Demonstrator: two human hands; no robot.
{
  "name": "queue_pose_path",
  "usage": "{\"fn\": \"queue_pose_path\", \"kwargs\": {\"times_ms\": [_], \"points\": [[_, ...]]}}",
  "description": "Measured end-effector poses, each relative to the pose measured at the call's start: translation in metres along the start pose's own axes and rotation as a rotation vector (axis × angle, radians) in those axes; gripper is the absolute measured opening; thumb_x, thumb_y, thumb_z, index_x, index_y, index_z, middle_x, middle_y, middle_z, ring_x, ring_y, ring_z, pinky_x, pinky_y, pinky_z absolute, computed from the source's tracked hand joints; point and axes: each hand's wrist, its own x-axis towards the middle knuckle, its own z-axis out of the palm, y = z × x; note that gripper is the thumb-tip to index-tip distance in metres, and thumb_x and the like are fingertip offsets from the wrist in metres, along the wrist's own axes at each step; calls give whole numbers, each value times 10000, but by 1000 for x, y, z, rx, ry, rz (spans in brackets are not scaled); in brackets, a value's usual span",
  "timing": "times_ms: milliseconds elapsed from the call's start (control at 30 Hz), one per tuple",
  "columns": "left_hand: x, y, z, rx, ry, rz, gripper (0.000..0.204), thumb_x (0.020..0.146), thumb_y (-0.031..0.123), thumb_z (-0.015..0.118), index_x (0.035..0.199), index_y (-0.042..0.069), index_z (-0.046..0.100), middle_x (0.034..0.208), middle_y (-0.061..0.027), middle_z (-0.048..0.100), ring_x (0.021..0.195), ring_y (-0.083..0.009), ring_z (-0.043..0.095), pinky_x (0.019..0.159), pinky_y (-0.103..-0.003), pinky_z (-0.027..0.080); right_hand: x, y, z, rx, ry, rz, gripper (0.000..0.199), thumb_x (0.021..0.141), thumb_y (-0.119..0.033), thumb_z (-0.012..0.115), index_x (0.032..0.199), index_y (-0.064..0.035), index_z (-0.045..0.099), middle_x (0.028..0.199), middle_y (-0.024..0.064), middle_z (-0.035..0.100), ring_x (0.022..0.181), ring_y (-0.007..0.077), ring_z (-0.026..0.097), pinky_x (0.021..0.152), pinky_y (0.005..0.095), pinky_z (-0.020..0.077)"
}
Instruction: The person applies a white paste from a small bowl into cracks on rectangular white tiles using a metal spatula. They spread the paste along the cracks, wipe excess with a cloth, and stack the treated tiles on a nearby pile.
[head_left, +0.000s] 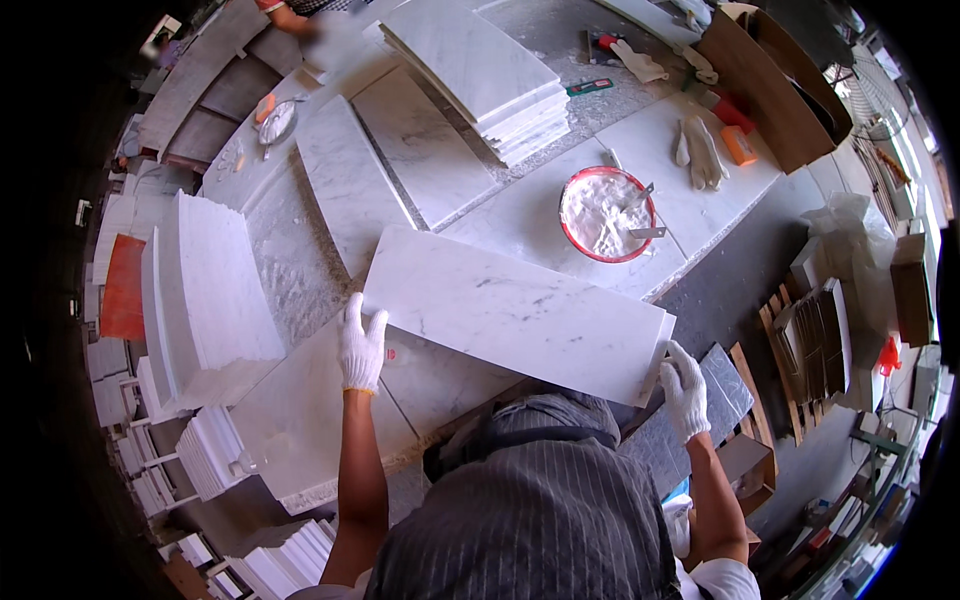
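The slab (pixel 510 310) looks like smooth stone with a faint sheen; the worn gloves (pixel 362 352) are matt knitted cloth. The paste (pixel 597 208) looks lumpy, the box (pixel 760 85) matt cardboard, the bag (pixel 850 238) crinkled translucent plastic.

Stone workshop, stacked marbled slabs (pixel 475 60), dusty worktable (pixel 295 250), bowl (pixel 600 258) of white paste (pixel 595 210), cardboard box (pixel 750 90)

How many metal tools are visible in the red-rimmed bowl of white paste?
2: the upper metal tool sticks out over the right rim of the red-rimmed bowl; the lower metal tool crosses it further down. White paste may hide others.
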Motion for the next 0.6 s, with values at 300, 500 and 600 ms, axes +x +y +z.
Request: {"fn": "queue_pose_path", "kwargs": {"times_ms": [300, 500, 600], "points": [[17, 3, -5, 34, -31, -91, 520, 875, 350, 710, 1270, 35, 586, 1209, -196, 606, 1087, -341, 600, 934, -425, 480, -20, -46, 10, -223, -40, -9, 272, 908, -163, 611, 1141, -27, 653, 1018, 175, 609, 998, 322, 598, 908, 393, 469], [-4, -5, -3, 36, 32, -91, 476, 861, 380, 717, 1197, 58, 617, 1135, -163, 637, 975, -312, 640, 857, -424, 510, -9, -54, 7, -331, -166, -48, 352, 901, -236, 642, 1188, -34, 618, 986, 194, 588, 920, 351, 604, 830, 411, 488], [-20, -3, -8, -58, 65, -113, 456, 855, 361, 728, 1181, 59, 623, 1062, -144, 659, 929, -281, 652, 834, -403, 517, -6, -52, 3, -348, -158, -88, 298, 901, -239, 639, 1117, -35, 633, 919, 178, 581, 872, 342, 594, 801, 417, 479]]}}
